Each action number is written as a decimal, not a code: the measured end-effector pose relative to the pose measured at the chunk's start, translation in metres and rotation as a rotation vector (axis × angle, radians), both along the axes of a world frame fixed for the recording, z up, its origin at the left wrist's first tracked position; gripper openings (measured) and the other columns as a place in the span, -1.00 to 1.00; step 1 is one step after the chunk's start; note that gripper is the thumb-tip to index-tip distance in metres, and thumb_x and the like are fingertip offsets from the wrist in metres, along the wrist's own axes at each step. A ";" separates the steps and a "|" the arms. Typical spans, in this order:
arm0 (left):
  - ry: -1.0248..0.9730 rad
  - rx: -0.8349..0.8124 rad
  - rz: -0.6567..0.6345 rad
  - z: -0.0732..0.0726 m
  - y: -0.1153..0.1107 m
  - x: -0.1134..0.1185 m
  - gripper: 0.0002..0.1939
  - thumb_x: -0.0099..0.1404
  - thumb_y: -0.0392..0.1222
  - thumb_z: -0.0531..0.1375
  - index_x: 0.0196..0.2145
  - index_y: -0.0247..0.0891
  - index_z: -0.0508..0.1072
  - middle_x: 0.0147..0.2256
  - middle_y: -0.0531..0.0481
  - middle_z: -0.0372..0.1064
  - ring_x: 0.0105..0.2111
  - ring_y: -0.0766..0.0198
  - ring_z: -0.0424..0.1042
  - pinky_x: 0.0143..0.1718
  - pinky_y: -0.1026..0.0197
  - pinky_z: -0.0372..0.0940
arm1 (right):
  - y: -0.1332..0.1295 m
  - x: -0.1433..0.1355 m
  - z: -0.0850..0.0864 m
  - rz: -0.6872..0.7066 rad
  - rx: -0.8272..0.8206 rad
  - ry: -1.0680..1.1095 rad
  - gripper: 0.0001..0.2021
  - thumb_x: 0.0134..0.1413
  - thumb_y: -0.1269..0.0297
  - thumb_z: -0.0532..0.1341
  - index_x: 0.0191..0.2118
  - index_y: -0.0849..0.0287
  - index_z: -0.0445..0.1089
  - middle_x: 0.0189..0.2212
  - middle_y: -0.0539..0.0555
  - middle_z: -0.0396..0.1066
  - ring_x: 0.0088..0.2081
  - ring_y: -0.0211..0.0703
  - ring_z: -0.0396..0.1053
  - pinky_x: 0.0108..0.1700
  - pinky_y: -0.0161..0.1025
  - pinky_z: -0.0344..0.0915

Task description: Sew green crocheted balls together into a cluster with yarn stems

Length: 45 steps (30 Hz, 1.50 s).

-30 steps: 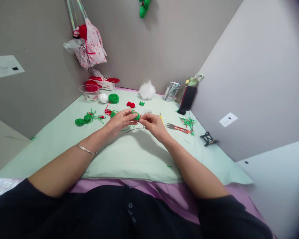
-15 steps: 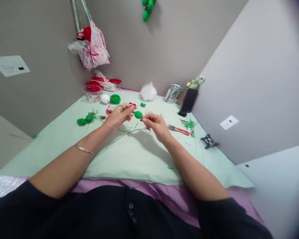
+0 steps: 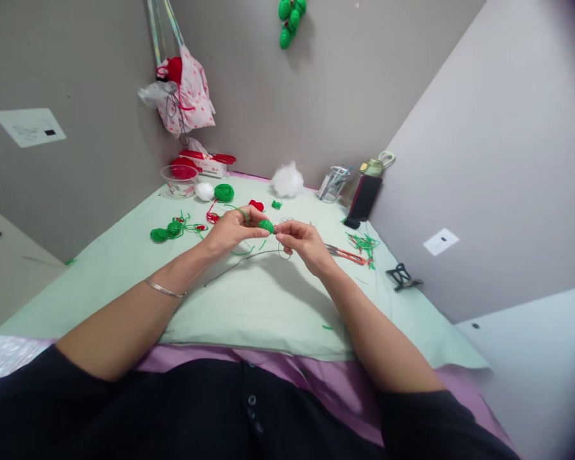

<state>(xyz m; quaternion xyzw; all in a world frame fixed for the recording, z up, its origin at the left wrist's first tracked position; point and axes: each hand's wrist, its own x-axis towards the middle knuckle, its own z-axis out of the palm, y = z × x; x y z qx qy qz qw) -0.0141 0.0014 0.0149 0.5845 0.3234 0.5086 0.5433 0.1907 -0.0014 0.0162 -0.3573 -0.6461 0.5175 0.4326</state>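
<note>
My left hand [image 3: 237, 231] is closed around a small green crocheted ball [image 3: 266, 226], with the thumb below it and the fingers above. A green yarn tail trails over that hand. Touching the ball's right end, my right hand [image 3: 303, 241] pinches a thin dark cord [image 3: 249, 257]. The cord loops under the right fingers and runs down to the left across the cloth. Exactly what lies between those fingertips is too small to make out.
Orange-handled thread snips [image 3: 347, 255] lie right of my hands, near green yarn scraps [image 3: 363, 243]. Left are green crocheted pieces [image 3: 160, 235]. Behind stand a clear tub [image 3: 179, 186], green yarn ball [image 3: 224, 192], white stuffing [image 3: 287, 180], pen cup [image 3: 333, 184] and phone [image 3: 365, 197].
My left fingers have moved right and closed over the green ball, which showed fully between the hands before. My right hand stays at its right end. The view has tilted slightly.
</note>
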 end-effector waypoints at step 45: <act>0.167 0.224 0.033 0.002 -0.018 0.014 -0.80 0.15 -0.15 0.37 -0.24 -0.22 0.61 -0.27 -0.03 0.43 -0.24 0.20 0.42 -0.05 0.11 0.29 | -0.003 0.008 0.007 0.190 -0.115 0.072 -0.56 -0.04 0.29 0.35 0.03 0.14 0.42 -0.31 0.06 0.53 -0.35 -0.16 0.49 -0.26 -0.16 0.44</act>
